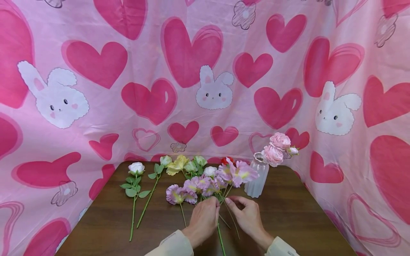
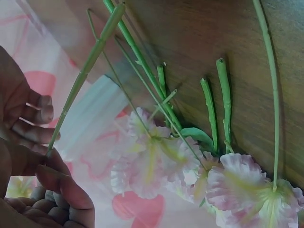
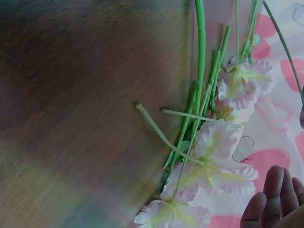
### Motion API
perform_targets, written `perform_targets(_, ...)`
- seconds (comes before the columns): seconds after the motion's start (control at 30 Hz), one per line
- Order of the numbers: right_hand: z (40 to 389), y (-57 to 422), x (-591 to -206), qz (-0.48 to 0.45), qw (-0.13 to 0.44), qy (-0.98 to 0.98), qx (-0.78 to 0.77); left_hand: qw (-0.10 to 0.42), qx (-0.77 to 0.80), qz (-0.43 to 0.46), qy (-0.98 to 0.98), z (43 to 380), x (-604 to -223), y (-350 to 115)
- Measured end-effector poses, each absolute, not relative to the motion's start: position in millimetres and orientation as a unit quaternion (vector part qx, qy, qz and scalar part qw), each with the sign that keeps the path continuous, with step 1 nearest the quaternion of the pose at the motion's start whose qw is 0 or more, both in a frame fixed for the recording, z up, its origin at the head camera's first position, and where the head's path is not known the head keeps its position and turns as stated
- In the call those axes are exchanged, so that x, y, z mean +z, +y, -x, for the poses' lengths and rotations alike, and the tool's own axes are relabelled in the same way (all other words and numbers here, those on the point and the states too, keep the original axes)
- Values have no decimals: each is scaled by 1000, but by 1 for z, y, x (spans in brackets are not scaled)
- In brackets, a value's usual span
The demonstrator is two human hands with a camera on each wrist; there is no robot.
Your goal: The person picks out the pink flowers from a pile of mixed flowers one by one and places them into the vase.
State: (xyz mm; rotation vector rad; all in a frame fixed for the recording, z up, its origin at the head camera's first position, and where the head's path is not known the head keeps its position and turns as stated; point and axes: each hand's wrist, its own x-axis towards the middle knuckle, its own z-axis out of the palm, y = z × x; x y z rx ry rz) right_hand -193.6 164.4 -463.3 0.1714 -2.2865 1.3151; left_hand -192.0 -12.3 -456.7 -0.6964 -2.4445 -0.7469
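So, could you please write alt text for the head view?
A person's left hand grips a green stem, the right hand close beside it, over a wooden table strewn with blossoms. Behind stands a white vase of pink flowers.

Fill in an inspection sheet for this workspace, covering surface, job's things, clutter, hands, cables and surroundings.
Surface: brown wood-grain table.
Job's things: ridged white vase holding pink blooms; ruffled lilac flowers near the hands; white rose, yellow flower and red flower farther out.
Clutter: nothing seen besides flowers.
Grippers: bare hands; left hand pinches a green stem; right hand close beside it, grip unclear.
Cables: nothing seen.
Surroundings: pink cloth printed with hearts and rabbits, behind and both sides.
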Motion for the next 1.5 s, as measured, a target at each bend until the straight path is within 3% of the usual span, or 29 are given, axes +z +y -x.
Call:
perform_targets(0.77,196,156,-458,-66,295,-818,490,257,-258,274,-890,191,-464,-9)
perform_targets(1.23,201,167,-453,-105,294,-801,511,218,-289,265,-894,190,-463,-22)
perform_targets(1.5,207,179,-438,-126,338,-805,471,207,-293,256,-898,192,-466,-44)
